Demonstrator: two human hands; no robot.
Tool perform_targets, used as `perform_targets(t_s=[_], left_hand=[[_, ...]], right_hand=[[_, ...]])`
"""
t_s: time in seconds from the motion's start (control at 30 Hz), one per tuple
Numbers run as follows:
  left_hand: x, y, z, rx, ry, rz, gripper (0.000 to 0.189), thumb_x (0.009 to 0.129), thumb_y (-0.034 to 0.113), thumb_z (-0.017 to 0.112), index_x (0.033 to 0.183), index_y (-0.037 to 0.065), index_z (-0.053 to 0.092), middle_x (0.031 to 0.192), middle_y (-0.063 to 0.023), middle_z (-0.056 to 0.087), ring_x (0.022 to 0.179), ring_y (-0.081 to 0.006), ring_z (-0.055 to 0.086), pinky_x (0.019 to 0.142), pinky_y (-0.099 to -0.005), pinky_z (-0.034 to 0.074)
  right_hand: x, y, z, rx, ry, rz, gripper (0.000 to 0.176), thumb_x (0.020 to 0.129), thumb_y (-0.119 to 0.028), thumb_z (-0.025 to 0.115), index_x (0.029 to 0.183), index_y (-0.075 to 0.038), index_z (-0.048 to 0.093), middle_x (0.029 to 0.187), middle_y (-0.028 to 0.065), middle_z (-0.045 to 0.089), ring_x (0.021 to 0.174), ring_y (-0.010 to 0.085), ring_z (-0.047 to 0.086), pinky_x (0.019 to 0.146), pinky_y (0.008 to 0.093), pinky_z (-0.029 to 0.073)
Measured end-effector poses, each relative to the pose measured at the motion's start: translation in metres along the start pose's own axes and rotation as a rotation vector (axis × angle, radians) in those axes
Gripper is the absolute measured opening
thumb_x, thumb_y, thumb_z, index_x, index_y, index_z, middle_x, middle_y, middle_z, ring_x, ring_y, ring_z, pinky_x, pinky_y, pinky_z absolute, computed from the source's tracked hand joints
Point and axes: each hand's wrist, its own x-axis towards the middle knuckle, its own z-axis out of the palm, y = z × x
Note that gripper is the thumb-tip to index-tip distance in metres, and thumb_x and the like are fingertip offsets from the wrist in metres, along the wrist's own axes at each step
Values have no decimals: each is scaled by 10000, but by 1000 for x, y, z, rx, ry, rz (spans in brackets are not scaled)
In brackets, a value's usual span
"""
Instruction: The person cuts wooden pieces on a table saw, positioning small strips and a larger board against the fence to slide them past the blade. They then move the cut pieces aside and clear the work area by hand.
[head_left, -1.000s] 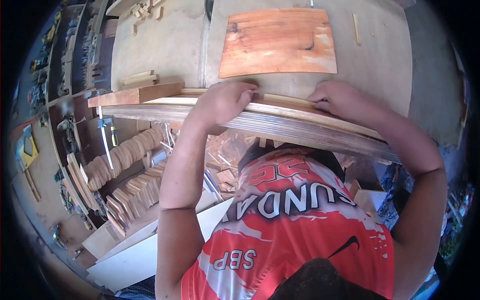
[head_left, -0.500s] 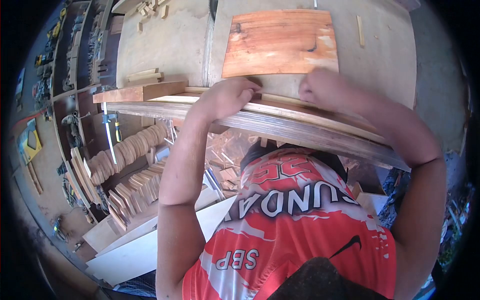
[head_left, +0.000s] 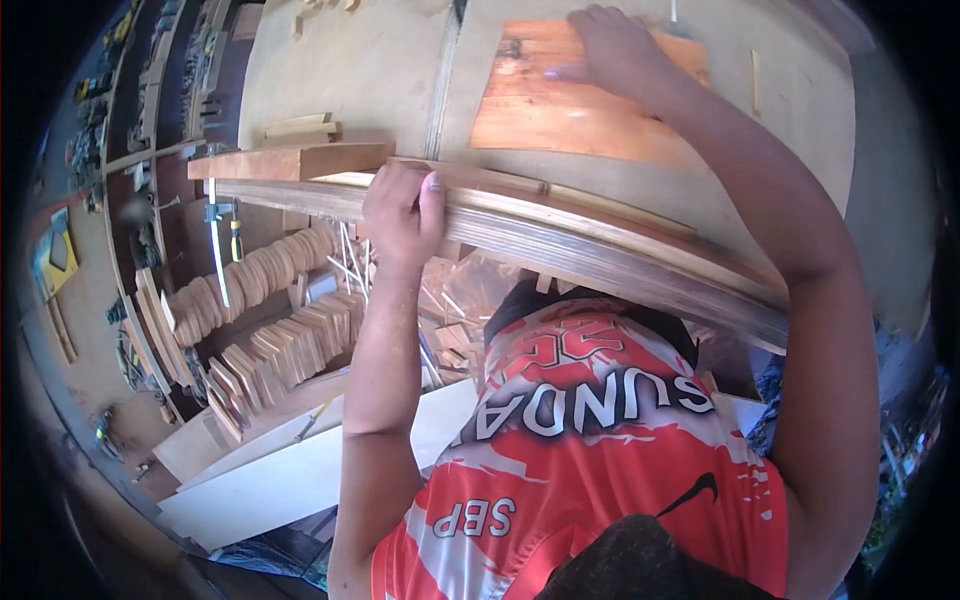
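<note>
My left hand [head_left: 405, 212] is closed at the front edge of the workbench, its fingers curled over the end of a long wooden strip [head_left: 490, 181]. The fingertips are partly hidden. Beside that hand, a thick wooden block [head_left: 250, 163] lies along the edge. My right hand [head_left: 612, 52] reaches far across the bench, fingers apart over a reddish-brown wooden panel [head_left: 545, 115]. The panel lies flat, with a dark knot near its far left corner. My right hand and forearm cover much of its right side.
Small wood offcuts [head_left: 300, 128] lie on the bench [head_left: 350, 75], and a thin stick [head_left: 756, 82] is at the right. A clamp [head_left: 216, 240] hangs at the front left edge. Below stand stacked wooden pieces [head_left: 285, 350] and a white board [head_left: 250, 500]. Tools line the shelves at left.
My right hand has moved from the front strips out over the panel, and its fingers have opened. My left hand has shifted left along the edge. The view has shifted slightly.
</note>
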Motion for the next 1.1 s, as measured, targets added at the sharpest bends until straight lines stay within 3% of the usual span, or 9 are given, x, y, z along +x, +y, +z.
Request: perform_targets(t_s=[0.13, 0.2, 0.4, 0.47, 0.8, 0.9, 1.0, 1.1], left_hand=[[-2, -3, 1, -23, 81, 62, 144, 843, 97, 627, 708, 55, 596, 691, -108, 569, 616, -299, 512, 566, -401, 400], [-1, -3, 0, -9, 70, 90, 150, 838, 93, 629, 698, 58, 586, 675, -101, 563, 599, -290, 510, 553, -393, 399], [-2, -3, -1, -19, 108, 158, 186, 817, 109, 680, 672, 77, 568, 654, -85, 562, 575, -285, 525, 541, -391, 421], [-1, -1, -4, -96, 44, 179, 198, 823, 76, 661, 662, 47, 549, 658, -100, 575, 569, -288, 532, 538, -382, 414], [3, -8, -11, -306, -176, 280, 129, 774, 122, 730, 764, 94, 604, 780, -57, 642, 673, -250, 597, 591, -355, 457], [12, -8, -14, -282, -279, 261, 166, 765, 148, 747, 791, 98, 591, 792, -54, 626, 708, -257, 589, 630, -372, 454], [12, -9, -15, -266, -356, 258, 176, 790, 219, 718, 798, 105, 584, 801, -60, 563, 771, -256, 581, 697, -396, 450], [11, -11, -16, -249, -380, 286, 198, 825, 274, 681, 860, 102, 591, 860, -59, 578, 840, -244, 582, 742, -391, 451]], right_hand=[[-21, -23, 3, -81, -13, 2, 701, 855, -562, 665, 1248, 5, 541, 1186, 179, 585, 1158, 333, 533, 988, 454, 413], [-31, -28, 8, -47, 59, 8, 699, 833, -626, 636, 1160, -13, 559, 1106, 156, 594, 1115, 308, 545, 923, 444, 419], [-41, -36, 13, -101, 71, 70, 717, 842, -611, 637, 1225, -15, 529, 1121, 150, 586, 1112, 301, 539, 954, 427, 399], [-42, -37, 14, -101, 107, 71, 718, 845, -597, 644, 1243, -12, 523, 1136, 156, 584, 1121, 307, 537, 969, 434, 396], [-47, -44, 6, -89, 75, 123, 720, 847, -464, 716, 1379, -39, 482, 1317, 180, 547, 1186, 364, 520, 1032, 460, 396], [-49, -51, 5, -190, 98, 154, 756, 835, -571, 682, 1383, -83, 499, 1262, 178, 574, 1189, 360, 521, 1027, 468, 402], [-47, -64, -3, -168, -20, 337, 755, 823, -573, 695, 1376, -92, 515, 1279, 186, 573, 1194, 362, 528, 1010, 469, 424], [-43, -60, -4, -78, -31, 343, 781, 793, -560, 737, 1366, -72, 526, 1256, 206, 585, 1165, 373, 550, 994, 464, 444]])
